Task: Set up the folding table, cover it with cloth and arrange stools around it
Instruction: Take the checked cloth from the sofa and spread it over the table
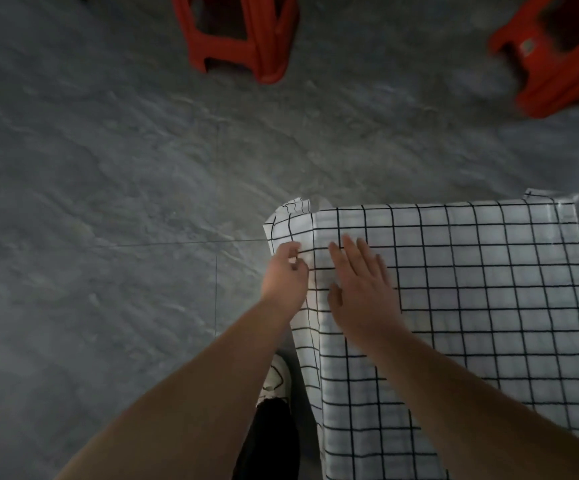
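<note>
Left hand (284, 271) is pinching the checked cloth (471, 306) at its nine o'clock edge. Right hand (361, 289) is pressing flat, fingers straight.

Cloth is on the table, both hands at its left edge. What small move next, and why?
Probably pull the flap down with the left hand while the right hand presses the cloth flat on top: the far corner is bunched and sticks up. The stools can wait.
</note>
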